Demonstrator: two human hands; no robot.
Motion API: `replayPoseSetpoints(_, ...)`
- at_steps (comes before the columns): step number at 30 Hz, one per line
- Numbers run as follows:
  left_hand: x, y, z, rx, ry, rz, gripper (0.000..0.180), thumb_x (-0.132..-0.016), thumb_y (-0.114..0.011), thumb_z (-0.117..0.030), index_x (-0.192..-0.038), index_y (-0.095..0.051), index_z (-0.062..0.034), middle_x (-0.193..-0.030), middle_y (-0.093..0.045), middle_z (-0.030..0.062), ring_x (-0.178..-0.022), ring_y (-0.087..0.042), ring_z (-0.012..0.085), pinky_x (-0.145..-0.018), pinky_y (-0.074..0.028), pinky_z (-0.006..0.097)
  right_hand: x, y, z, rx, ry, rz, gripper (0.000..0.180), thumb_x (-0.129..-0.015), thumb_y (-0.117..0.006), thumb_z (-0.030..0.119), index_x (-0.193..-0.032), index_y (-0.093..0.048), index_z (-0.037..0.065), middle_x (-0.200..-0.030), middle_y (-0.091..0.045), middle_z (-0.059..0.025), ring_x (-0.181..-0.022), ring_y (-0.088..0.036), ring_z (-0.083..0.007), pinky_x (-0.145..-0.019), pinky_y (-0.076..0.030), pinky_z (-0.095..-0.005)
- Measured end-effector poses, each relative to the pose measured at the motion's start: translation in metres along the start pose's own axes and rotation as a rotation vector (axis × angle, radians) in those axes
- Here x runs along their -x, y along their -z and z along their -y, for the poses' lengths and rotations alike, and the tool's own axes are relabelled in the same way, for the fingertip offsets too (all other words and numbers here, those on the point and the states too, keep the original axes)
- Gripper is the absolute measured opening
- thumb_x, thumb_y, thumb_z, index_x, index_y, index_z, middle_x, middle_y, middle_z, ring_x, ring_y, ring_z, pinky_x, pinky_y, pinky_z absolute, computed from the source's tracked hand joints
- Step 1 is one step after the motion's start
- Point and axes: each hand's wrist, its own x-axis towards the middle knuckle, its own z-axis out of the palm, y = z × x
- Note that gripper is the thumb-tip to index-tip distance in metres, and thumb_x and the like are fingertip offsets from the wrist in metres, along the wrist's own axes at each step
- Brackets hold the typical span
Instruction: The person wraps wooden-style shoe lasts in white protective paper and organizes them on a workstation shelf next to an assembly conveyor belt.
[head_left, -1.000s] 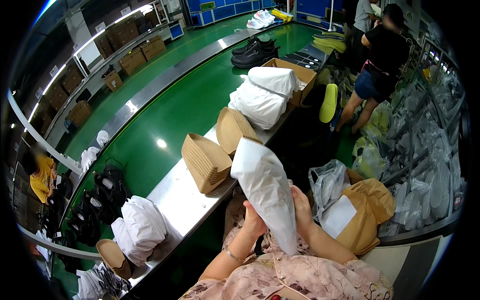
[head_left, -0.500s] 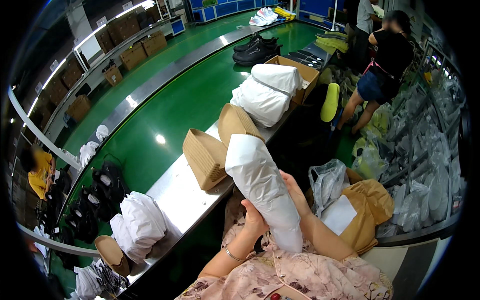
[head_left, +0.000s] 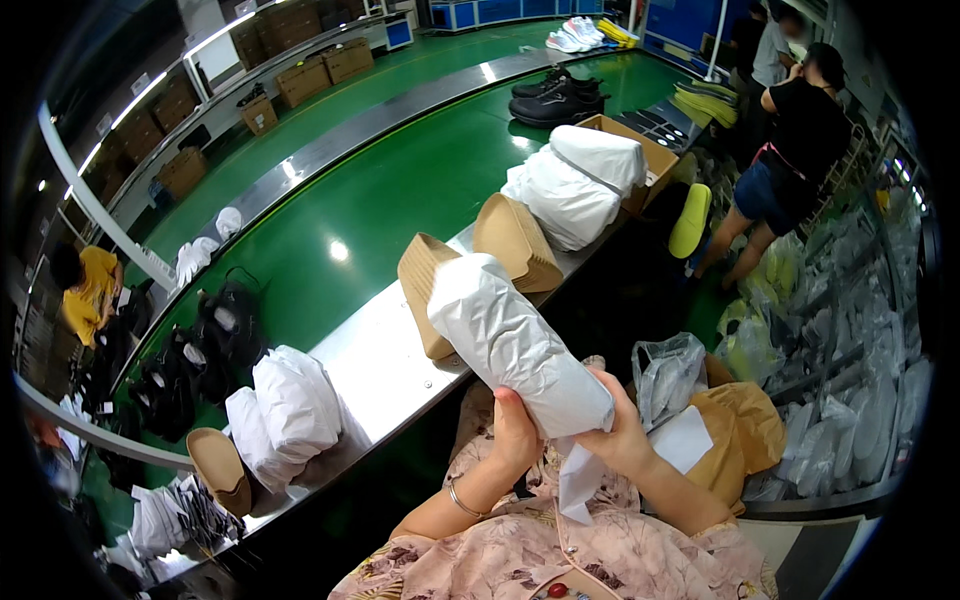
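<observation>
Both hands grip one white paper-wrapped bundle (head_left: pixel 515 345) at its lower end, holding it tilted up and to the left above the person's lap. The left hand (head_left: pixel 515 432) clasps it from the left, fingers curled around the paper; the right hand (head_left: pixel 622 432) closes on the right side, where a loose flap of white paper (head_left: pixel 578 482) hangs down. Just behind the bundle, two stacks of brown cardboard pieces (head_left: pixel 425 290) sit on the steel counter (head_left: pixel 375 360) (beside the green conveyor belt (head_left: pixel 380 200)). More white wrapped bundles (head_left: pixel 285 405) lie further left on the counter.
</observation>
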Motion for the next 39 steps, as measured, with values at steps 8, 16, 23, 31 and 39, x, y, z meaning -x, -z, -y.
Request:
replayPoseSetpoints(8, 0.012, -0.007, -0.042, 0.288, -0.072, 0.016, 0.114, -0.056, -0.039, -0.088, -0.13, -0.032, -0.0019, -0.12, -0.05, 0.0149, -0.11, -0.051, 0.0292, -0.094, -0.042, 0.041, 0.008, -0.051, -0.011, 0.021, 0.417, -0.227, 0.055, -0.071, -0.066, -0.006, -0.114, -0.034, 0.003, -0.107, -0.048, -0.0128, -0.095, -0.05, -0.0161, -0.083, -0.043, -0.0279)
replayPoseSetpoints(16, 0.021, 0.019, -0.068, 0.234, -0.165, -0.055, 0.12, -0.05, -0.043, -0.09, -0.127, -0.035, 0.0012, -0.119, -0.049, 0.0148, -0.112, -0.049, 0.0274, -0.096, -0.04, 0.039, -0.018, -0.081, 0.007, -0.406, -0.191, -0.036, 0.031, -0.072, -0.064, 0.0, -0.098, -0.047, 0.004, -0.093, -0.052, -0.0056, -0.085, -0.05, -0.0103, -0.077, -0.042, -0.0239)
replayPoseSetpoints(23, 0.031, 0.063, -0.083, 0.027, -0.207, -0.051, 0.128, -0.042, -0.053, -0.087, -0.132, -0.031, 0.0023, -0.128, -0.045, 0.0166, -0.12, -0.045, 0.0304, -0.1, -0.038, 0.042, -0.05, -0.092, 0.005, -0.084, -0.219, 0.121, 0.054, -0.075, -0.072, 0.009, -0.117, -0.04, 0.002, -0.11, -0.055, -0.0113, -0.101, -0.054, -0.014, -0.083, -0.045, -0.0281)
replayPoseSetpoints(31, 0.035, 0.091, -0.114, -0.113, -0.239, 0.05, 0.097, -0.065, -0.066, -0.063, -0.128, -0.038, 0.0054, -0.126, -0.048, 0.0197, -0.118, -0.047, 0.0301, -0.099, -0.039, 0.041, -0.049, -0.122, 0.025, -1.141, -0.397, 0.295, 0.057, -0.087, -0.056, 0.032, -0.131, -0.033, 0.004, -0.131, -0.042, -0.0125, -0.114, -0.049, -0.0197, -0.098, -0.038, -0.0362)
replayPoseSetpoints(39, 0.028, 0.102, -0.105, -0.021, -0.115, 0.24, 0.051, -0.082, -0.063, -0.021, -0.125, -0.046, 0.0003, -0.128, -0.048, 0.0156, -0.117, -0.047, 0.023, -0.099, -0.038, 0.035, -0.06, -0.13, 0.027, -1.068, -0.615, 0.128, 0.039, -0.093, -0.046, 0.035, -0.12, -0.047, 0.006, -0.117, -0.055, -0.0034, -0.107, -0.054, -0.0162, -0.092, -0.042, -0.0297)
